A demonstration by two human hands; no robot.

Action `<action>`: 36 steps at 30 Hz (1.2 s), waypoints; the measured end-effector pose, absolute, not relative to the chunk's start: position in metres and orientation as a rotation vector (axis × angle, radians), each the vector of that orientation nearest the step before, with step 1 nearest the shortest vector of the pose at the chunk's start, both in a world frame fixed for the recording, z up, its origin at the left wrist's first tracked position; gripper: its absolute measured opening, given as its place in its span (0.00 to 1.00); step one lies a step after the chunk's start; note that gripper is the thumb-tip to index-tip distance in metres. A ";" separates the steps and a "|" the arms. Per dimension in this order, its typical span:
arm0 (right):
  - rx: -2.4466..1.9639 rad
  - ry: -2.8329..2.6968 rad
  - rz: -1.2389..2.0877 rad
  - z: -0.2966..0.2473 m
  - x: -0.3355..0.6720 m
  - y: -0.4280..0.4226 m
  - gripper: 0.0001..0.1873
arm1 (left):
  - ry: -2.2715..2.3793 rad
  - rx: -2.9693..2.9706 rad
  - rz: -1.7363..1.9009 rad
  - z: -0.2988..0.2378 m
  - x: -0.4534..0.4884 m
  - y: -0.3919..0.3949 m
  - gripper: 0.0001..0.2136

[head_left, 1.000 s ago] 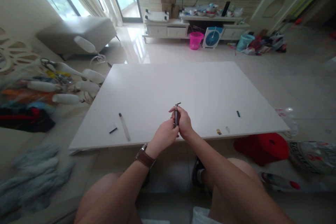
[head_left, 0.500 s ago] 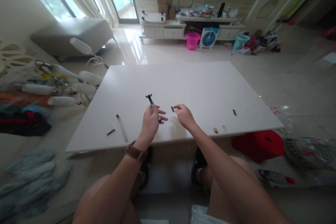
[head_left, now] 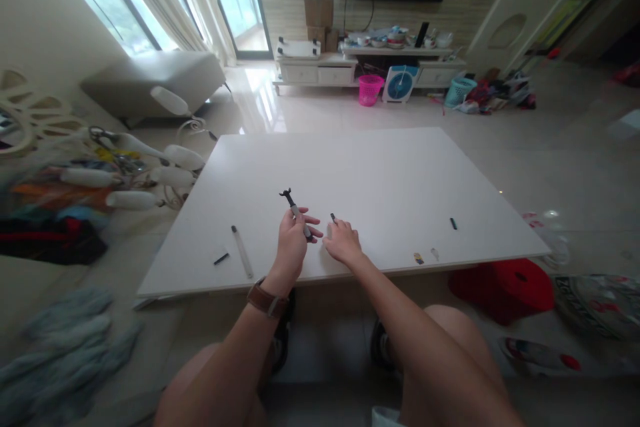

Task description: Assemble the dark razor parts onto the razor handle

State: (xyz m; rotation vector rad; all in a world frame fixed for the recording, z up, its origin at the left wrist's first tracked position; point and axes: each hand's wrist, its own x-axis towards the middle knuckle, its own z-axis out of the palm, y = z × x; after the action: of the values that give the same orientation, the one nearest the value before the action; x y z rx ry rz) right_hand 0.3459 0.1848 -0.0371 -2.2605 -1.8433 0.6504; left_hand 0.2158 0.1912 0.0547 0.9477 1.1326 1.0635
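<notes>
My left hand [head_left: 294,237] is closed around a grey-and-black handle [head_left: 299,215]. The handle's black forked end points up and away, and some of my fingers stretch out to the right. Just right of it, my right hand [head_left: 344,241] is low over the table with its fingers curled down. A small black piece [head_left: 333,217] shows at the far side of these fingers; the rest of it is hidden. On the white table [head_left: 350,167], a clear strip with a black tip [head_left: 242,252] and a short black bar [head_left: 221,259] lie to the left.
A small dark green piece [head_left: 453,223] lies on the right part of the table. A colourful sticker-like bit [head_left: 419,258] and a small clear piece [head_left: 435,254] lie near the front edge. A red stool [head_left: 505,290] stands below the right corner; a lamp with white shades [head_left: 183,157] is at left.
My right hand has come down and left over the small black piece, its fingers now covering part of it. The left hand keeps the handle. The view has tilted up slightly.
</notes>
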 end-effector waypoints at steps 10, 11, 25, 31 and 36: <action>-2.195 -2.045 0.486 -0.034 0.339 0.175 0.13 | 1.100 0.918 1.093 0.060 0.211 0.195 0.14; -2.189 -2.062 0.496 -0.034 0.340 0.174 0.12 | 1.098 0.919 1.096 0.060 0.210 0.195 0.14; -1.956 -2.119 0.835 -0.024 0.333 0.165 0.08 | 1.034 0.915 1.141 0.053 0.214 0.199 0.11; -1.537 -1.529 0.856 0.014 0.341 0.174 0.02 | 1.019 0.885 1.145 0.052 0.216 0.202 0.11; -1.100 -0.933 1.006 0.043 0.346 0.167 0.10 | 1.029 0.955 1.055 0.054 0.222 0.199 0.11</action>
State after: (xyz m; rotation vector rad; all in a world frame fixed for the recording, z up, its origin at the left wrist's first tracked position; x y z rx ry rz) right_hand 0.3460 0.1671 0.0434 -1.1000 -0.9328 1.0064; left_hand 0.2215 0.1990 0.0538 0.9551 1.0293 1.0552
